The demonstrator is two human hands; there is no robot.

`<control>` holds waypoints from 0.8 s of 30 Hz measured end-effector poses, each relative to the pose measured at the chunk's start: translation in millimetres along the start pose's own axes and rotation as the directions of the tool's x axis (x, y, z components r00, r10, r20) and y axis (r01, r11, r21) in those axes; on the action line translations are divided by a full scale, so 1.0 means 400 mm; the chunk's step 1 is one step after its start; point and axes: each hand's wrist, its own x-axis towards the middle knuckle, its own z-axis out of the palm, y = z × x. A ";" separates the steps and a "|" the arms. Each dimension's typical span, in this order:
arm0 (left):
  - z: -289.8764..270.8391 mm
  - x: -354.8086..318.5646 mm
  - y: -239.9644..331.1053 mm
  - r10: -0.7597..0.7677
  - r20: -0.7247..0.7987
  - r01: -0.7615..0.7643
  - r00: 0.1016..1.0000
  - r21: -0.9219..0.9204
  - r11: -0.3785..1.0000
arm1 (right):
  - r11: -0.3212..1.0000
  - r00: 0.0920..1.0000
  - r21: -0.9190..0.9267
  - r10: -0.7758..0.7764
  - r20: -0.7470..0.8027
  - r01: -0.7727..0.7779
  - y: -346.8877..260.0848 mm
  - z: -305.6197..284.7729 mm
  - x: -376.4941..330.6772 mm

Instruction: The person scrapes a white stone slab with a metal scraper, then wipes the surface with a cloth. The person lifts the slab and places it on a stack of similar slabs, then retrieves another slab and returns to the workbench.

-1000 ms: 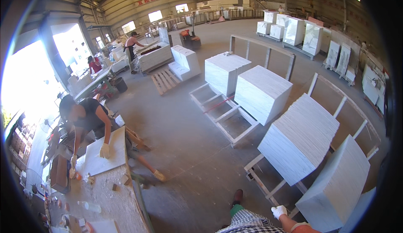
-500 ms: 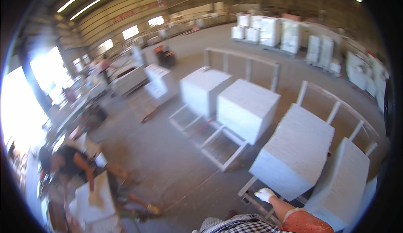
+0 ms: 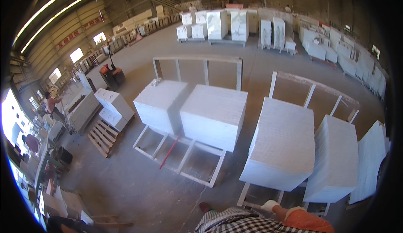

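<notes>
My right hand [image 3: 269, 205], in a white glove, hangs at the lower edge beside my checkered clothing [image 3: 239, 222] and orange sleeve [image 3: 308, 219]. Nothing shows in it; its fingers are too small to make out. It is nearest to a large stack of white slabs [image 3: 281, 149], standing just beyond it on a pale frame [image 3: 245, 194]. My left hand is out of sight. A dark shoe [image 3: 205, 207] peeks out by the clothing.
Two more white slab stacks [image 3: 216, 115] stand on a frame with a rear rail [image 3: 197, 58]. More stacks [image 3: 333, 161] are at the right. A wooden pallet [image 3: 103, 137], a pallet truck [image 3: 111, 77] and a person [image 3: 52, 105] are at the left.
My view has swung left to right, so the stacks sit further left. The co-worker bent over a slab at lower left has mostly slipped out of view. My right hand stays low.
</notes>
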 end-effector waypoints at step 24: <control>-0.562 0.757 0.334 -0.112 0.413 0.318 0.904 -0.475 0.821 | 0.956 0.928 0.083 -0.249 -0.275 0.282 -0.503 -0.319 0.279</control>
